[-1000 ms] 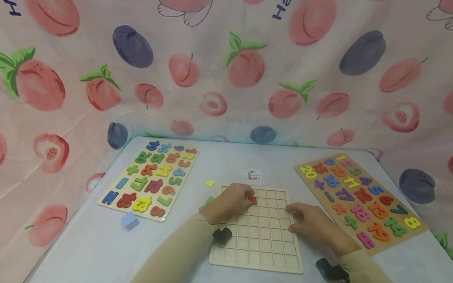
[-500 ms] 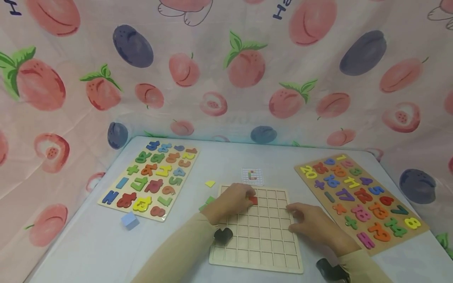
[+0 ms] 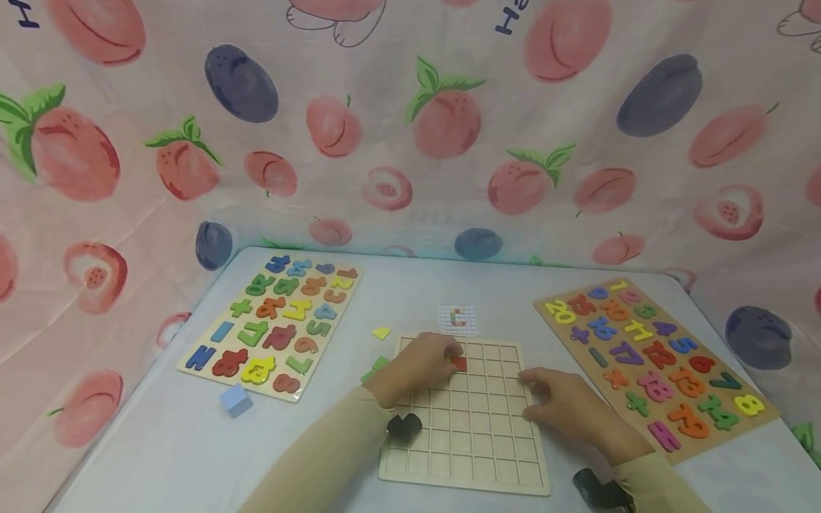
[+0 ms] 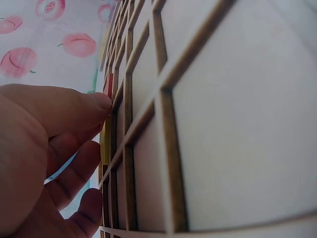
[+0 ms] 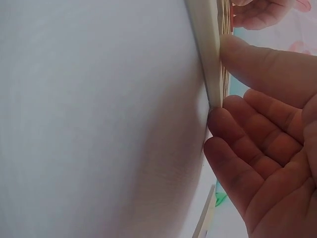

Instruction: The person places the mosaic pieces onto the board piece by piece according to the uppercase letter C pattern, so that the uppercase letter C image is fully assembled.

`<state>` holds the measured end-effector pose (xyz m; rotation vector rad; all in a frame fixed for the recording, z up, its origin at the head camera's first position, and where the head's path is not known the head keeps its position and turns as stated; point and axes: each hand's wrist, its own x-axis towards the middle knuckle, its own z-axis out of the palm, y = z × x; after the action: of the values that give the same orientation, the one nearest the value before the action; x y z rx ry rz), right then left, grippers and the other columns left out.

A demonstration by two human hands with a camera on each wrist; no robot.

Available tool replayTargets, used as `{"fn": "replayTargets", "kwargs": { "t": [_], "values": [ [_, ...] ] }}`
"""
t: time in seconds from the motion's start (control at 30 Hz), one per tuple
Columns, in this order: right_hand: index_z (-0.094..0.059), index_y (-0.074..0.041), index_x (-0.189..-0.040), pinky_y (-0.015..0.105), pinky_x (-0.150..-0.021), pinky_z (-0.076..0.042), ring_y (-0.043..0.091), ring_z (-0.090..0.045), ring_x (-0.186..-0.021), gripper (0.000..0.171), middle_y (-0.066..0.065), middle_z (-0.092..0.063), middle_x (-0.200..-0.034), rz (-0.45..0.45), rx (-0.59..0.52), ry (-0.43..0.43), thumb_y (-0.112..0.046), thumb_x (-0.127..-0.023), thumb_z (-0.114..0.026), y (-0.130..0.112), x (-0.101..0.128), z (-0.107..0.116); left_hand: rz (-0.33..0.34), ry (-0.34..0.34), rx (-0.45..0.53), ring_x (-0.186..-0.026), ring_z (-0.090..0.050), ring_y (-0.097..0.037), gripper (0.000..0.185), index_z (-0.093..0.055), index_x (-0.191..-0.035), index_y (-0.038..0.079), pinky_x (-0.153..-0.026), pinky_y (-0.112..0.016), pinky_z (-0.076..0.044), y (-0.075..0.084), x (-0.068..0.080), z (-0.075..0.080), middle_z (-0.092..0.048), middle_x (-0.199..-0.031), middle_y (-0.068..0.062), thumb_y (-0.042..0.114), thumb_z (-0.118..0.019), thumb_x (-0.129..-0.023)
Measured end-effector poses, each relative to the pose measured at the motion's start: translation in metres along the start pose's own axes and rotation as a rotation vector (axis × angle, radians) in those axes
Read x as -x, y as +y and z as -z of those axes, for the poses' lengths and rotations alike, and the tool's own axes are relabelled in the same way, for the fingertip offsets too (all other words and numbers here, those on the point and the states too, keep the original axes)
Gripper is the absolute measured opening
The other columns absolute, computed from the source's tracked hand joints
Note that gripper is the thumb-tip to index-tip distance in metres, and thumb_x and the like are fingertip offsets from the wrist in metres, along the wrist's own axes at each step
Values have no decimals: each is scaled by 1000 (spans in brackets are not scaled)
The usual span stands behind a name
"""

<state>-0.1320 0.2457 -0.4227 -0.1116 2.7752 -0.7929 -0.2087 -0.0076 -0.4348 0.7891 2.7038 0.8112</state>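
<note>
A pale wooden grid board [image 3: 477, 443] lies in the middle of the table. My left hand [image 3: 420, 362] reaches over its far left part, fingers curled, thumb and fingertips at a red square tile [image 3: 459, 364] in the grid. In the left wrist view the thumb tip meets the red tile [image 4: 110, 84], and a yellow piece [image 4: 105, 144] shows beside the fingers. The tile is partly hidden behind them. My right hand [image 3: 567, 400] rests its thumb and fingertips against the board's right edge; the right wrist view shows this edge [image 5: 210, 54] up close, fingers loosely bent.
Number puzzle boards lie at left [image 3: 269, 324] and right [image 3: 656, 365]. A pattern card [image 3: 458, 320] sits behind the grid. Left of the grid are a yellow piece [image 3: 381, 333], green pieces [image 3: 380, 363] partly behind the left hand, and a blue block [image 3: 235, 400].
</note>
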Motion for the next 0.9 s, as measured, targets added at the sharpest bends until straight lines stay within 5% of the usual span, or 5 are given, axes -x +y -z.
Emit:
{"fn": "replayTargets", "kwargs": {
  "t": [0.3,0.9],
  "values": [
    [-63,-7,-131,57,-101,-43,37,-58,-120,60,16,-62,-131,21,-24,-4,-20,-77,-84,-1,1,1,40,24,55,-113,-60,-18,28,-73,-116,10,-99,-35,-48,-1,8,6,-69,-115,-1,11,-72,-88],
    [-63,-8,-131,56,-100,-43,37,-58,-119,60,16,-64,-129,-9,-10,-8,-19,-76,-85,-1,0,0,86,162,92,-116,-59,-26,32,-69,-120,5,-102,-44,-45,-48,37,40,-67,-121,-10,11,-61,-90]
  ]
}}
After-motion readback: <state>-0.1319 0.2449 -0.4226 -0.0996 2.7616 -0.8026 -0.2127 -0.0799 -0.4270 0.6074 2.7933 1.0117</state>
